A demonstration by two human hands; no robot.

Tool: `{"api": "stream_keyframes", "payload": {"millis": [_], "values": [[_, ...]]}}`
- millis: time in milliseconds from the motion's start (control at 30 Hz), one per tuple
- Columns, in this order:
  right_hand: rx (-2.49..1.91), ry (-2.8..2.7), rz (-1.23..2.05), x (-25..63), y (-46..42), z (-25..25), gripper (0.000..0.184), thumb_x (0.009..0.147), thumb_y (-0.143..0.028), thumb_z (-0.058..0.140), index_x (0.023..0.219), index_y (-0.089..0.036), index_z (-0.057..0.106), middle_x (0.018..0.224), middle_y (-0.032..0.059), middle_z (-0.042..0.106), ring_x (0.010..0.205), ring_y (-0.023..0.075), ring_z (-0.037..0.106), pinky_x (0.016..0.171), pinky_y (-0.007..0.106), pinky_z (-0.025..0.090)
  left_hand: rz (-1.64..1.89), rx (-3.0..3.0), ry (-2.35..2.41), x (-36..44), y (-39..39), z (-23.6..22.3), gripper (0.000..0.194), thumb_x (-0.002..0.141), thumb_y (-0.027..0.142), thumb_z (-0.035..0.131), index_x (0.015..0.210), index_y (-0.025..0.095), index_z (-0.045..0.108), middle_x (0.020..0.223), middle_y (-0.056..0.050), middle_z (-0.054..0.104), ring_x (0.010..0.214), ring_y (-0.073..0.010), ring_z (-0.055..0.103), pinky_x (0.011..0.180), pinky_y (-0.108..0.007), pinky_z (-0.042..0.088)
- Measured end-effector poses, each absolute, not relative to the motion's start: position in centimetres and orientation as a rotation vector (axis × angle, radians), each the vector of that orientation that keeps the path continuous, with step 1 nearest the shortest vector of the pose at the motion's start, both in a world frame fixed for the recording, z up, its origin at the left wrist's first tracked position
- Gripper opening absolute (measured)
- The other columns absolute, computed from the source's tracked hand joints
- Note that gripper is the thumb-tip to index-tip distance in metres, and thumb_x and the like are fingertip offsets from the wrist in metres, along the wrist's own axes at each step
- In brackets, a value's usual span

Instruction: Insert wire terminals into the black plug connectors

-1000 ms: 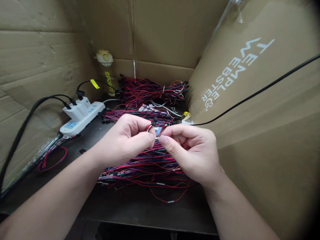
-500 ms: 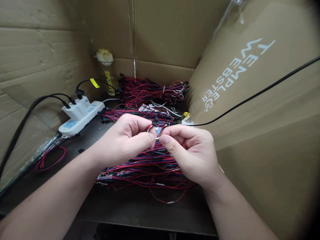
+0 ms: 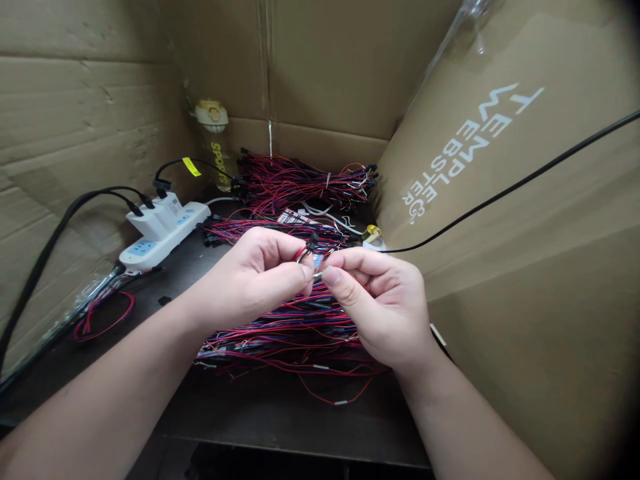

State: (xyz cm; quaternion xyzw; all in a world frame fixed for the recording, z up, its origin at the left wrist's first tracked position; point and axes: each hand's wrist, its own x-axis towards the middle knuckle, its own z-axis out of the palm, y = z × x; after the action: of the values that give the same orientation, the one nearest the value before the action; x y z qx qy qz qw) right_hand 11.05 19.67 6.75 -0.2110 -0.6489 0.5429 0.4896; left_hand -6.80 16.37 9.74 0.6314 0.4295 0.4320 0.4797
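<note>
My left hand [image 3: 263, 267] is closed in a pinch around a few thin wires, and a small black connector [image 3: 313, 241] sticks up above its fingertips. Red and white wires [image 3: 301, 253] show between thumb and forefinger. Close beside it, my right hand [image 3: 383, 300] pinches a thin wire end [image 3: 317, 275] between thumb and forefinger; the fingertips of both hands are almost touching. Exactly what the right fingertips cover is hidden. Below both hands lies a spread of red, blue and black wires [image 3: 300, 327].
A tied wire bundle [image 3: 295, 180] lies at the back. At left stand a white power strip [image 3: 165, 237] with plugs and a clear bottle [image 3: 214, 143]. Cardboard walls [image 3: 320, 67] enclose the table [image 3: 280, 420]. A black cable [image 3: 525, 173] crosses at right; a yellow tape roll [image 3: 372, 235] sits behind.
Both hands stay nearly in place. The wire between the fingertips now shows a dark stretch beside the pale part, and the right hand has shifted very slightly.
</note>
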Motion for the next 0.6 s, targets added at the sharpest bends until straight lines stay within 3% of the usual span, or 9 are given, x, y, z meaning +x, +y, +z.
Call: {"api": "stream_keyframes", "payload": {"millis": [400, 600], "values": [[-0.588, -1.588, 1.234, 10.9, 19.24, 6.76, 0.026, 0.081, -0.04, 0.087, 0.084, -0.021, 0.071, 0.074, 0.0021, 0.074, 0.064, 0.0145, 0.069, 0.061, 0.026, 0.061, 1.105, 1.589, 1.08, -6.66, 16.25, 9.88, 0.024, 0.079, 0.023, 0.06, 0.058, 0.016, 0.05, 0.051, 0.005, 0.037, 0.046, -0.0049, 0.027, 0.042, -0.019, 0.022], [-0.552, -1.582, 1.236, 10.87, 19.06, 6.78, 0.021, 0.082, -0.034, 0.088, 0.085, -0.021, 0.071, 0.073, 0.0003, 0.072, 0.06, 0.0118, 0.065, 0.061, 0.025, 0.06, 1.095, 1.569, 1.041, -6.78, 16.26, 9.77, 0.02, 0.079, 0.021, 0.06, 0.06, 0.016, 0.058, 0.051, 0.005, 0.04, 0.046, -0.0055, 0.03, 0.044, -0.02, 0.024]]}}
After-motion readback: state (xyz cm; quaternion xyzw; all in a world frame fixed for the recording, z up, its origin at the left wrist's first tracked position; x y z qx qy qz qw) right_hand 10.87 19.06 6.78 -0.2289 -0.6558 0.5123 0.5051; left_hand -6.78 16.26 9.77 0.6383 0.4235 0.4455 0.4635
